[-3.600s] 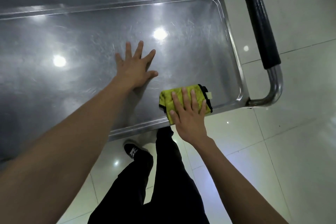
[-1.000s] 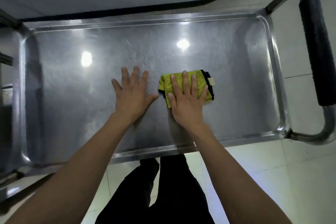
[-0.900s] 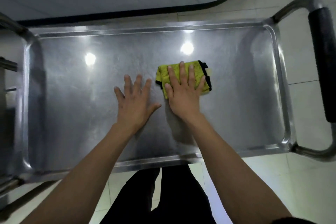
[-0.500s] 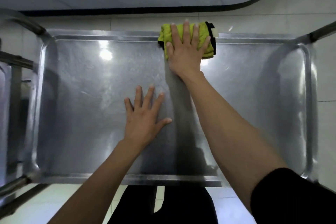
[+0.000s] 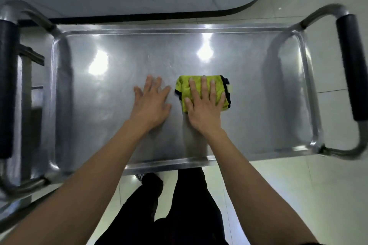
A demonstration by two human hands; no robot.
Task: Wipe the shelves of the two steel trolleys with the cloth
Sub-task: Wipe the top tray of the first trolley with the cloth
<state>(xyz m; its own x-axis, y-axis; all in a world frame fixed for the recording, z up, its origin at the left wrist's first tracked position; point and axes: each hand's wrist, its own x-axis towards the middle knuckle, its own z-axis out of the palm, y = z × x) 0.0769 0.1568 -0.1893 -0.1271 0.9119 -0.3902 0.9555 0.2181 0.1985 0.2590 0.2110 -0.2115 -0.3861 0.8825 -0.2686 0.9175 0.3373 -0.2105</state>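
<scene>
At the far left a black-padded handle (image 5: pixel 7 89) on a steel tube stands beside the shelf (image 5: pixel 111 125), and past it part of a second steel frame (image 5: pixel 25 77) shows, blurred. The shelf is a shallow steel tray with a raised rim and rounded corners; its far rim runs straight across the top, its near rim lies just before the person's legs (image 5: pixel 179 205). Bare steel stretches from the left rim to the hands, with two bright light reflections on it.

The left hand (image 5: pixel 152 103) lies flat on the shelf near the middle, fingers spread and straight, holding nothing. Just beside it, a narrow gap apart, the right hand (image 5: pixel 205 109) presses flat on the cloth (image 5: pixel 184 90), fingers straight and slightly fanned over its top.

The cloth is yellow-green, folded into a compact pad, with a black edge and a small pale tag on its right side. It lies on the shelf a little right of centre, well apart from every rim.

Right of the cloth more bare steel runs to the right rim. Beyond that a second black-padded handle (image 5: pixel 352 65) arches on steel tubing over pale floor tiles (image 5: pixel 318 195). Behind the far rim is a dark strip and a grey surface.
</scene>
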